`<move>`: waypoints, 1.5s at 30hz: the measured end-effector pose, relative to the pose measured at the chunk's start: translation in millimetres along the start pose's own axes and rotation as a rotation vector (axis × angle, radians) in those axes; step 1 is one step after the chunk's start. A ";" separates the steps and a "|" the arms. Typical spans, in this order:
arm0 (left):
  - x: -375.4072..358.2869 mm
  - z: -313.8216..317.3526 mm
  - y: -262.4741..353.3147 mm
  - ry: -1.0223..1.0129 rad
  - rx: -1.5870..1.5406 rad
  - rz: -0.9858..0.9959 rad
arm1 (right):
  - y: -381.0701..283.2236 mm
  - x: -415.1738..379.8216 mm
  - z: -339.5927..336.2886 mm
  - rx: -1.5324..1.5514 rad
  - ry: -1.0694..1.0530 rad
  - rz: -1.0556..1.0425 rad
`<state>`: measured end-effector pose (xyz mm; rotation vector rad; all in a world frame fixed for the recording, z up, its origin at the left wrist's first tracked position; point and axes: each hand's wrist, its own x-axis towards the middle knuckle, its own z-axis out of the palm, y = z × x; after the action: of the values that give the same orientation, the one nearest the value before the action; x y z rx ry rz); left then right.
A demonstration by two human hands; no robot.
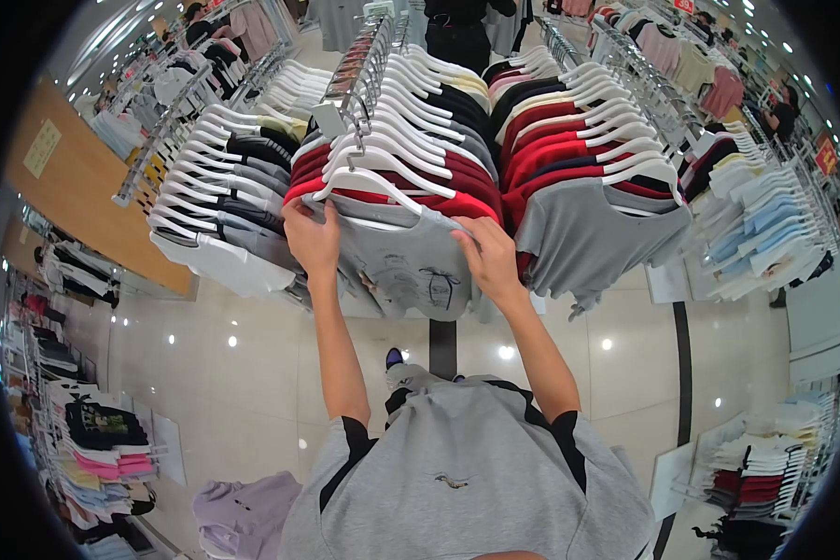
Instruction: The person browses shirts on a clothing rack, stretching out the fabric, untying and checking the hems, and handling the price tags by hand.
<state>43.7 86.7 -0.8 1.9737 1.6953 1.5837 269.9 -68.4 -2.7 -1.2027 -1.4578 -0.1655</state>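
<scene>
A grey T-shirt (397,257) with a dark printed design hangs on a white hanger (373,187) at the front of the middle rack. My left hand (312,235) pinches its shoulder on the left side, thumb on top of the cloth. On the opposite shoulder, my right hand (488,257) grips the cloth with bent fingers. The hanger's hook is on the metal rail. Directly behind it hang red shirts (467,201) on more white hangers.
To the right, another rack holds a grey shirt (597,233) in front of red ones. A white shirt (219,261) fronts the left rack. A person in black (457,37) stands beyond the middle rack. A lilac garment (243,513) lies low at the left, near my body.
</scene>
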 end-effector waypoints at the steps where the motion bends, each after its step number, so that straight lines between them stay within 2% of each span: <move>1: 3.3 1.3 1.6 -0.003 0.057 0.014 | -1.0 0.2 -1.0 0.015 -0.025 0.014; 5: 23.7 -13.6 4.3 -0.035 0.198 -0.007 | -1.9 0.3 -9.2 -0.044 -0.090 0.035; 7: 32.4 -19.7 1.1 0.010 0.156 -0.016 | -2.1 -2.0 -6.0 -0.038 -0.071 0.030; 9: 34.3 -21.9 -8.2 0.093 -0.010 -0.115 | 1.8 -9.2 0.3 -0.018 -0.055 0.041; 11: 17.6 -20.6 -15.0 0.060 -0.021 -0.125 | 8.5 -26.0 4.8 0.084 -0.098 0.203; 12: 3.4 -19.6 -13.4 0.037 -0.160 -0.169 | 17.6 -39.1 10.1 0.114 -0.088 0.288; 13: -7.8 -17.2 -16.0 0.014 -0.299 -0.214 | 28.3 -53.2 14.5 0.109 -0.079 0.283; 15: -30.9 -1.8 -48.3 0.025 -0.326 -0.190 | 51.7 -89.6 23.8 0.230 -0.225 0.670; 17: -47.4 20.8 -81.6 0.031 -0.348 -0.174 | 91.8 -142.0 46.5 0.282 -0.263 0.737; 18: -55.3 30.6 -97.7 0.050 -0.260 -0.197 | 102.4 -165.0 53.1 0.338 -0.304 0.805; 19: -59.8 40.0 -111.8 0.072 -0.175 -0.217 | 102.9 -178.5 54.4 0.335 -0.304 0.806; 22: -70.1 57.5 -150.3 0.017 -0.209 -0.283 | 110.0 -209.4 56.8 0.376 -0.381 0.864; 23: -73.4 60.6 -164.3 0.014 -0.207 -0.283 | 118.7 -220.5 54.6 0.382 -0.517 0.871; 24: -74.2 63.3 -179.2 -0.013 -0.434 -0.411 | 123.3 -227.1 53.0 0.388 -0.651 0.875; 25: -72.5 65.9 -192.9 -0.042 -0.664 -0.535 | 121.0 -225.7 50.6 0.389 -0.645 0.875; 26: -70.7 67.4 -209.7 -0.044 -0.666 -0.533 | 117.0 -222.5 45.7 0.453 -0.485 0.922; 27: -70.1 67.1 -228.1 -0.218 -0.685 -0.554 | 115.6 -221.0 40.9 0.514 -0.325 0.966; 28: -72.0 62.4 -233.2 -0.391 -0.700 -0.572 | 122.5 -225.1 39.0 0.512 -0.324 0.967; 30: -88.1 56.6 -229.7 -0.420 -0.737 -0.598 | 135.8 -230.0 38.9 0.812 0.205 1.216; 31: -98.9 54.7 -224.5 -0.447 -0.773 -0.622 | 134.2 -232.6 40.8 0.815 0.205 1.216; 33: -132.6 57.9 -210.2 -0.395 -0.865 -0.619 | 124.4 -244.7 44.3 0.629 0.002 1.267; 34: -157.7 73.6 -221.9 -0.409 -0.901 -0.626 | 127.4 -259.2 51.3 0.512 -0.202 1.276; 35: -181.8 88.0 -232.2 -0.423 -0.938 -0.634 | 126.7 -269.8 58.7 0.515 -0.202 1.272; 37: -213.2 88.3 -219.5 -0.759 -0.739 -0.597 | 122.9 -283.7 73.8 0.425 -0.242 1.124; 39: -250.2 103.6 -227.6 -1.008 -0.558 -0.506 | 120.4 -284.0 83.2 0.450 -0.193 1.081; 41: -268.3 91.3 -203.7 -1.013 -0.547 -0.546 | 116.2 -279.5 78.1 0.474 -0.142 1.044; 43: -277.3 80.3 -185.4 -1.020 -0.534 -0.579 | 114.3 -262.0 58.8 0.729 -0.137 1.388; 44: -279.9 76.4 -179.2 -0.966 -0.575 -0.672 | 114.1 -256.7 51.4 0.731 -0.134 1.387; 45: -278.8 74.0 -171.2 -0.911 -0.616 -0.761 | 117.0 -253.3 44.9 0.984 0.113 1.354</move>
<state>26.6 -25.1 -316.6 1.1797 1.1314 0.6296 272.2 -125.8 -279.4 -1.0324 -0.2455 1.2285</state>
